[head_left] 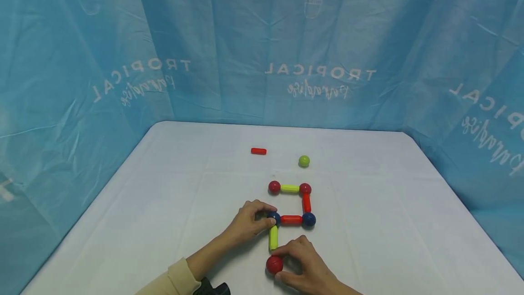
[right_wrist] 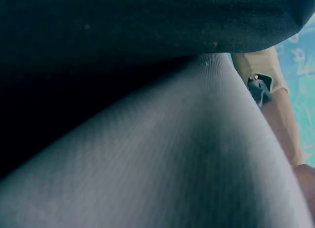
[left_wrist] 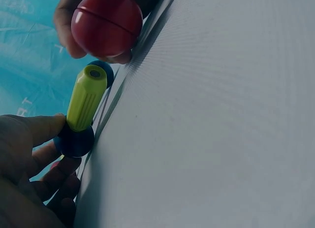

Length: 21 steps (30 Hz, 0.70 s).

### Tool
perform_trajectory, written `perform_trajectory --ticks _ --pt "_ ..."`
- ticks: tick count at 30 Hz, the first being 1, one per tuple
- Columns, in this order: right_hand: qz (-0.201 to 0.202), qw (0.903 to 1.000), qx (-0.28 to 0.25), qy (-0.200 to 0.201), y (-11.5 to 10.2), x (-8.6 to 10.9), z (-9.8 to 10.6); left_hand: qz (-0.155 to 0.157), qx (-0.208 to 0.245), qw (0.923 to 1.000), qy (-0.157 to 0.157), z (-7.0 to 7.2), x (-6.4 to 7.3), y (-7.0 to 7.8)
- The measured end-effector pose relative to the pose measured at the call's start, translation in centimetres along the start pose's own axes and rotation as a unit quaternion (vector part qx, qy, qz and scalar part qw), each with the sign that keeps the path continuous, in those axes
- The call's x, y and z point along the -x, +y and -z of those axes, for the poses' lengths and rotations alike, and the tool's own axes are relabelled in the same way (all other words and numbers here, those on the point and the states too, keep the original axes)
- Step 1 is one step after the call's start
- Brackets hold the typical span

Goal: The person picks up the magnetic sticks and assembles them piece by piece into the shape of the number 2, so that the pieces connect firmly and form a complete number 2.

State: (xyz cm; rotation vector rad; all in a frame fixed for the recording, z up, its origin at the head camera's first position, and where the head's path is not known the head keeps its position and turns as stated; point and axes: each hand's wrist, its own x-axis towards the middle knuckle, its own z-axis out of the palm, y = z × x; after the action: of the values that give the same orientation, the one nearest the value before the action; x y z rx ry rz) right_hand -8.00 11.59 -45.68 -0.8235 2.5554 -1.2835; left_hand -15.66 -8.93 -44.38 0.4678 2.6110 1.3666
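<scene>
My left hand (head_left: 249,222) pinches a blue ball (left_wrist: 78,143) between thumb and fingers. A yellow-green rod (head_left: 273,239) sticks out from that ball toward me; the left wrist view shows its free end with a dark round centre. Between thumb and fingertips, my right hand (head_left: 304,264) holds a red ball (head_left: 274,265), a small gap from that end. From the pinched ball, a red rod (head_left: 291,220) runs right to a second blue ball (head_left: 309,220). Another red rod (head_left: 306,203) leads up to a red ball (head_left: 304,189), then a yellow-green rod (head_left: 289,189) to another red ball (head_left: 274,187).
Beyond the joined pieces, a loose red rod (head_left: 259,151) and a green ball (head_left: 304,161) lie on the white tabletop (head_left: 368,185). Blue printed curtains (head_left: 237,49) surround the table's back and sides. Dark fabric (right_wrist: 147,21) covers much of the right wrist view.
</scene>
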Motion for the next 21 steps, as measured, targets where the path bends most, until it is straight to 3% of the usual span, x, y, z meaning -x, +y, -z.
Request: perform_trajectory --ticks 8,21 --pt "-0.036 0.9993 0.006 0.0 -0.23 -0.39 -0.12 0.002 0.0 1.0 -0.002 -0.04 0.01 -0.07" --pt "-0.041 0.999 0.016 0.009 -0.08 -0.73 -0.11 0.009 0.0 1.0 -0.001 -0.01 0.0 -0.08"
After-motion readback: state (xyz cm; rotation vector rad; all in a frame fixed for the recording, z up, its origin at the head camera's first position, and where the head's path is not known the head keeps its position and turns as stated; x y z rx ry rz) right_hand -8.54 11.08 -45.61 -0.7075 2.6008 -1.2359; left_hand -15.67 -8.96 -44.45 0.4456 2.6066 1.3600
